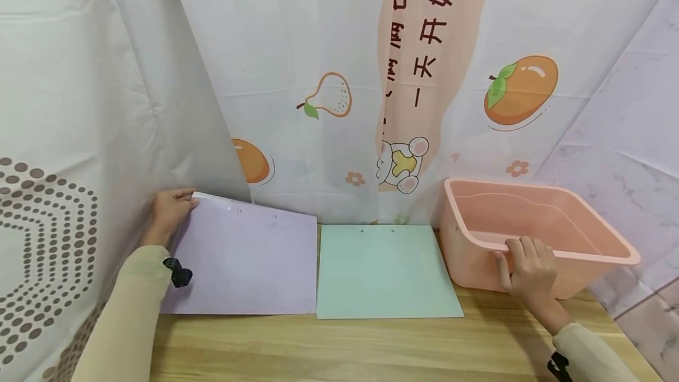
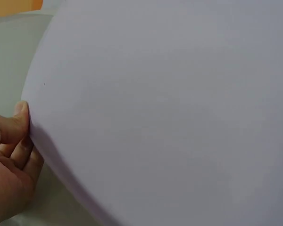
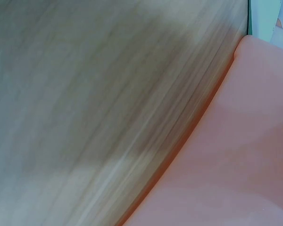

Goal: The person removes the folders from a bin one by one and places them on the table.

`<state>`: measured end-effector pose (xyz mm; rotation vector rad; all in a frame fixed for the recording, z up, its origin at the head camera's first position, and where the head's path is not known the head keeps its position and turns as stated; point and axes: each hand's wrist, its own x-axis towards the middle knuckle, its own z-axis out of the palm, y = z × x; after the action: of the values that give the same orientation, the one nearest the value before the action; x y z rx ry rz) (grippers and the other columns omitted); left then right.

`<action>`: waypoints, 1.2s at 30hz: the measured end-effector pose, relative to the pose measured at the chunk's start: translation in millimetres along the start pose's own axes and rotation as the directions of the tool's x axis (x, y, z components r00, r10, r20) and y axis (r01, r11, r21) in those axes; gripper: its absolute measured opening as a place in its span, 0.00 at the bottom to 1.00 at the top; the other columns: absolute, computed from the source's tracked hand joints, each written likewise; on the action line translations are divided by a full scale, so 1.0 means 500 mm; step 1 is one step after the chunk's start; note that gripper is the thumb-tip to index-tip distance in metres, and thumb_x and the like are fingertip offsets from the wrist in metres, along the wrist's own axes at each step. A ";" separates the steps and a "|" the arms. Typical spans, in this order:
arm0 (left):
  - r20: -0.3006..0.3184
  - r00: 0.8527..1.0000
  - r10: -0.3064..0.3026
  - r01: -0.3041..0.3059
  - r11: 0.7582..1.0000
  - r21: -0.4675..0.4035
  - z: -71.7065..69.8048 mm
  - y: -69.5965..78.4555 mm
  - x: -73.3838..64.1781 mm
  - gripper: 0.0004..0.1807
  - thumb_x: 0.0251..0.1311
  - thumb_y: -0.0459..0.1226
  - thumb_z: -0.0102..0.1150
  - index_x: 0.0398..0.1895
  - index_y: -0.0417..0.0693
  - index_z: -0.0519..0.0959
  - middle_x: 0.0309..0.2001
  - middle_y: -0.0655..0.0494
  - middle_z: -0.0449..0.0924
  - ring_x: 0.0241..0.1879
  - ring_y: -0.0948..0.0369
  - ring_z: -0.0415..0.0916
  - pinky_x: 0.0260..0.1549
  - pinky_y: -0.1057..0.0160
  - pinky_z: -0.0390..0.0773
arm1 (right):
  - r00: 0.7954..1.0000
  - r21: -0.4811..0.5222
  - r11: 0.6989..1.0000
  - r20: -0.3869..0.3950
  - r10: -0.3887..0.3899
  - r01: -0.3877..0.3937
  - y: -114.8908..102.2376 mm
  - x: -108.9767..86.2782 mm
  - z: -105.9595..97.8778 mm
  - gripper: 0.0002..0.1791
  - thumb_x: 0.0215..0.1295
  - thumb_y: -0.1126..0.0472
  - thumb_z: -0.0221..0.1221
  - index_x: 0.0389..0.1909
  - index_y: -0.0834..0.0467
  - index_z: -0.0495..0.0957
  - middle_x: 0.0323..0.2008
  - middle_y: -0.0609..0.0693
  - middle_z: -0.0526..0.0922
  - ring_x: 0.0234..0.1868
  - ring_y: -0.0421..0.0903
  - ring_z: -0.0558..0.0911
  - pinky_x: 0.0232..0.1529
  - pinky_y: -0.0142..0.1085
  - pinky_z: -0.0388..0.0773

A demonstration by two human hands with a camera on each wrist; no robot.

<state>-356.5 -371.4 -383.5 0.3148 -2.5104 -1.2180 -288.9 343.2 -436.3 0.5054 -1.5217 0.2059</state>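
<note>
My left hand (image 1: 171, 212) pinches the far left corner of a flat purple board (image 1: 249, 264), thumb on its face in the left wrist view. That corner is tilted up, while the near edge lies along the table. Two small holes show near the board's far edge. Right beside it, a mint green board (image 1: 387, 276) of similar shape lies flat, also with two small holes. At the right stands a pink plastic bin (image 1: 477, 264). My right hand (image 1: 530, 270) grips its near rim, fingers over the edge and thumb outside. The right wrist view shows the bin's wall (image 3: 226, 155) but not the hand.
A wood-grain table (image 1: 297, 346) carries the boards and the bin. White cloth with fruit prints (image 1: 329, 152) hangs close behind them. Dotted cloth (image 1: 48, 240) closes in the left side, and marbled cloth (image 1: 631, 134) the right.
</note>
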 end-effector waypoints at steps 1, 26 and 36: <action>-0.017 1.000 -0.011 0.011 1.000 0.028 0.003 -0.001 -0.001 0.22 0.64 0.31 0.64 0.61 0.32 0.79 0.56 0.34 0.79 0.32 0.84 0.76 0.28 0.85 0.69 | 1.000 -0.002 1.000 0.002 0.000 0.000 0.002 -0.003 0.001 0.36 0.77 0.39 0.46 0.24 0.68 0.73 0.18 0.63 0.69 0.17 0.62 0.63 0.19 0.54 0.56; 0.106 0.979 -0.173 0.175 0.984 -0.012 0.046 -0.029 0.015 0.24 0.71 0.30 0.53 0.68 0.29 0.70 0.65 0.31 0.72 0.66 0.42 0.73 0.44 0.69 0.79 | 1.000 -0.010 1.000 0.013 0.011 -0.011 0.012 -0.019 0.006 0.36 0.77 0.38 0.46 0.25 0.68 0.73 0.18 0.63 0.70 0.18 0.63 0.63 0.21 0.55 0.58; 0.105 0.983 -0.153 0.155 0.988 -0.012 0.060 -0.046 0.011 0.24 0.71 0.31 0.54 0.68 0.30 0.70 0.65 0.31 0.71 0.66 0.40 0.73 0.65 0.46 0.74 | 1.000 -0.005 1.000 0.016 0.012 -0.012 -0.004 0.005 -0.003 0.36 0.77 0.39 0.46 0.23 0.69 0.72 0.17 0.63 0.67 0.17 0.61 0.61 0.19 0.52 0.54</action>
<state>-372.1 -365.9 -418.1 0.4600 -2.6011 -1.3499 -286.6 341.7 -434.0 0.4950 -1.5413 0.2081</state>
